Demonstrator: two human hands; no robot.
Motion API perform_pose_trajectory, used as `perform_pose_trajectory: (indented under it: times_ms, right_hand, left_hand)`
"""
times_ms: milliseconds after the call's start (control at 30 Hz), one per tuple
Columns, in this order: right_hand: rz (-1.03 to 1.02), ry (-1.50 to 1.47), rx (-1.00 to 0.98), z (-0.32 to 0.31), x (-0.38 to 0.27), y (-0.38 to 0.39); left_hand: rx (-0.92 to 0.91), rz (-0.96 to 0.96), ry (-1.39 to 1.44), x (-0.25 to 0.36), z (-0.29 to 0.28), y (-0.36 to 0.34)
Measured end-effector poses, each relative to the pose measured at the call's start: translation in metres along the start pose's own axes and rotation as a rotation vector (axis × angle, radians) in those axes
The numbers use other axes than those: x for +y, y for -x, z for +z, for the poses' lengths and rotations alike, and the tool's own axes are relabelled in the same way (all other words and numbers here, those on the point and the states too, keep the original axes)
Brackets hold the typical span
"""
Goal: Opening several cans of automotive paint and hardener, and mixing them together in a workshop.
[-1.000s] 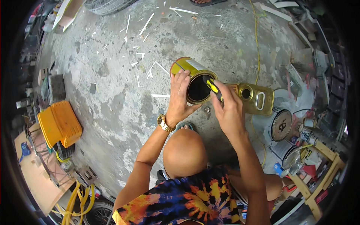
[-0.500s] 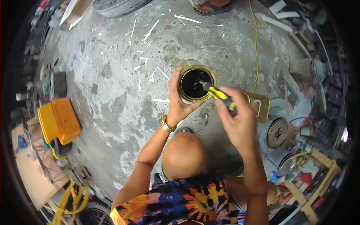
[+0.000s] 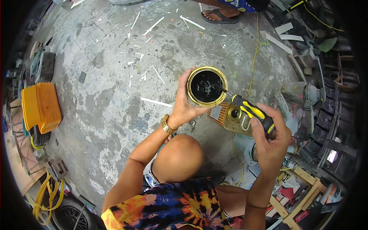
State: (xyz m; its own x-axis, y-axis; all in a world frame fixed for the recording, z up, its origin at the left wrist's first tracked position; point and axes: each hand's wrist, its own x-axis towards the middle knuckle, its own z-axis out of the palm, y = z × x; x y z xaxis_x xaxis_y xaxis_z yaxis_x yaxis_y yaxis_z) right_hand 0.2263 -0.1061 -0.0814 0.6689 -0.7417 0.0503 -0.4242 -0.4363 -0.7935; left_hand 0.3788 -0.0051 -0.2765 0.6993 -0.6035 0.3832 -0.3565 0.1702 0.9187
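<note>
A round metal can [image 3: 194,101] with a gold rim is in front of me, its mouth facing up and dark, glossy liquid [image 3: 206,86] inside. My left hand [image 3: 184,100] is wrapped around the can's left and near side. In my right hand [image 3: 270,140] is a screwdriver [image 3: 253,111] with a black and yellow handle. Its thin metal shaft points left into the can's mouth over the right rim; whether the tip is in the liquid I cannot tell. Just beyond the handle lies a rectangular gold tin [image 3: 230,120] with a small round opening.
White strips and scraps [image 3: 155,102] litter the concrete floor [image 3: 103,115]. At the left sits an orange plastic container [image 3: 40,107]. A yellow cord [image 3: 254,57] runs along the right side. Wooden framing [image 3: 295,195] and clutter stand at lower right. Another person's sandalled foot [image 3: 220,16] is at the top.
My right hand and the screwdriver have drawn back to the right, baring the shaft. The can now shows its mouth more fully. The whole view has shifted, with more of the other person's leg visible.
</note>
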Motion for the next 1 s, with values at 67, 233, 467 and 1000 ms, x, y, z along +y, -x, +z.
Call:
perform_pose_trajectory:
  times_ms: [67, 233, 467, 1000]
  right_hand:
    - [-0.060, 0.013, -0.017, 0.004, 0.005, -0.003]
    - [0.022, 0.157, -0.147, -0.027, 0.035, -0.013]
    - [0.262, -0.319, 0.200, -0.064, 0.118, 0.047]
    - [0.304, 0.339, 0.142, 0.053, 0.209, 0.120]
  left_hand:
    - [-0.030, 0.002, -0.011, 0.002, 0.001, -0.001]
    - [-0.041, -0.156, 0.105, 0.000, 0.008, -0.001]
    - [-0.116, -0.169, -0.189, -0.030, -0.010, 0.023]
    - [-1.200, 0.199, 0.018, -0.061, 0.081, 0.147]
